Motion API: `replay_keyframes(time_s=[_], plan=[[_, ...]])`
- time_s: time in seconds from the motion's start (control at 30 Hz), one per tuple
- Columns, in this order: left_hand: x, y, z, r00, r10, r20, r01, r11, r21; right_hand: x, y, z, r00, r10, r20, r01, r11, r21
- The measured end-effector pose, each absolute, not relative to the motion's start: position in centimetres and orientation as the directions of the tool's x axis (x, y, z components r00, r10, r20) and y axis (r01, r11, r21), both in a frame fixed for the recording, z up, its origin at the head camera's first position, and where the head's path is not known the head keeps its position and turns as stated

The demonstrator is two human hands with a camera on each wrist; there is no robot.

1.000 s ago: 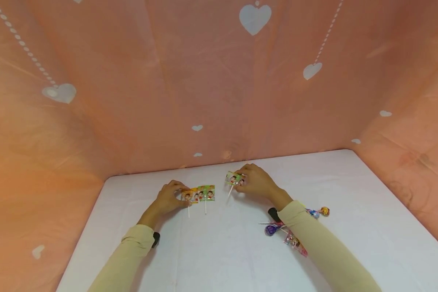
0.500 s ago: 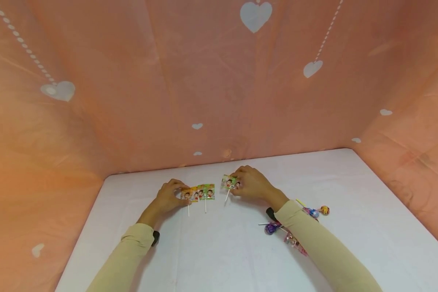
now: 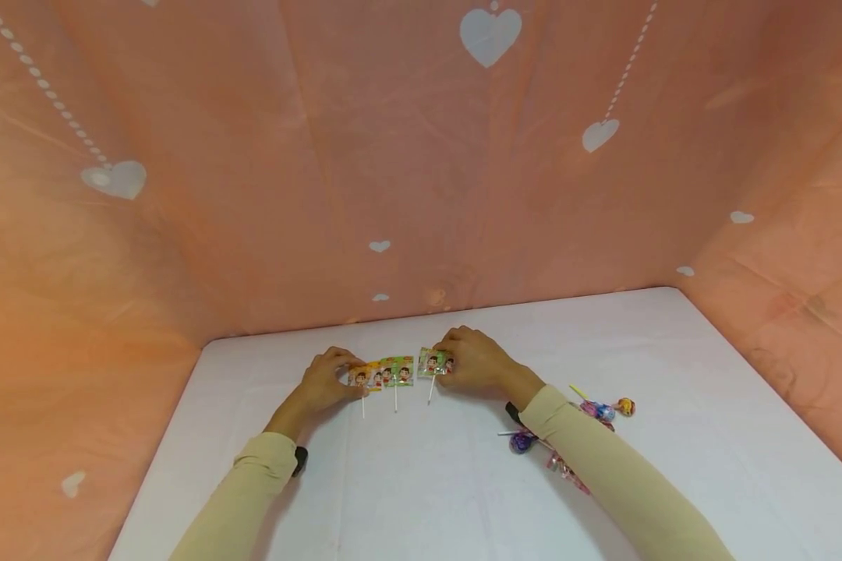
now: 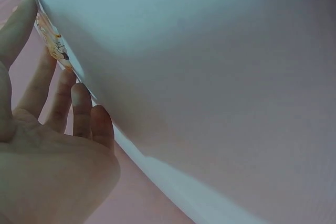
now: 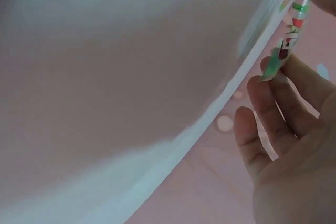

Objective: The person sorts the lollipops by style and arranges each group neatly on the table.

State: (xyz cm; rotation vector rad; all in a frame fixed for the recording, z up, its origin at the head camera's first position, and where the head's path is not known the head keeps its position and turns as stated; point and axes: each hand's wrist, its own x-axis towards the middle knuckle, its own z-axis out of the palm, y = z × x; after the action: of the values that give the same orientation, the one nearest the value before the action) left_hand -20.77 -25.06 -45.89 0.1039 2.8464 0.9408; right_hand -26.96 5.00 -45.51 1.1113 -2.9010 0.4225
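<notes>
My left hand point(image 3: 325, 382) holds an orange-wrapped flat lollipop point(image 3: 361, 377) by its wrapper, thumb and index finger at opposite edges; the left wrist view shows the orange wrapper point(image 4: 51, 40) between them. Next to it, overlapping its edge, lies a green-wrapped lollipop point(image 3: 403, 372) with its white stick toward me. My right hand point(image 3: 475, 363) pinches another green-wrapped lollipop point(image 3: 431, 362), just right of that one with a narrow gap between. In the right wrist view this green wrapper point(image 5: 287, 43) appears edge-on at the fingertips.
Beside my right forearm lie several round lollipops: a purple one point(image 3: 521, 442), a blue one point(image 3: 605, 412) and an orange-yellow one point(image 3: 626, 406). A pink wrapper point(image 3: 564, 471) is partly under the sleeve. An orange curtain point(image 3: 421, 156) with white hearts borders the white table point(image 3: 421, 499).
My right hand has moved left and slightly toward me, bringing its green lollipop down beside the row, stick now nearly straight. The left hand has stayed put on the orange-wrapped lollipop.
</notes>
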Motion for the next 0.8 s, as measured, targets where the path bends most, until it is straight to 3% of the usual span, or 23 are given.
replay_keyframes(time_s=[0.8], plan=[[-20.74, -24.82, -45.8, -0.989, 0.108, -0.105, 0.024, 0.799, 0.601, -26.41, 4.78, -45.26, -0.713, -0.699, 0.063, -0.69, 0.683, -0.24]])
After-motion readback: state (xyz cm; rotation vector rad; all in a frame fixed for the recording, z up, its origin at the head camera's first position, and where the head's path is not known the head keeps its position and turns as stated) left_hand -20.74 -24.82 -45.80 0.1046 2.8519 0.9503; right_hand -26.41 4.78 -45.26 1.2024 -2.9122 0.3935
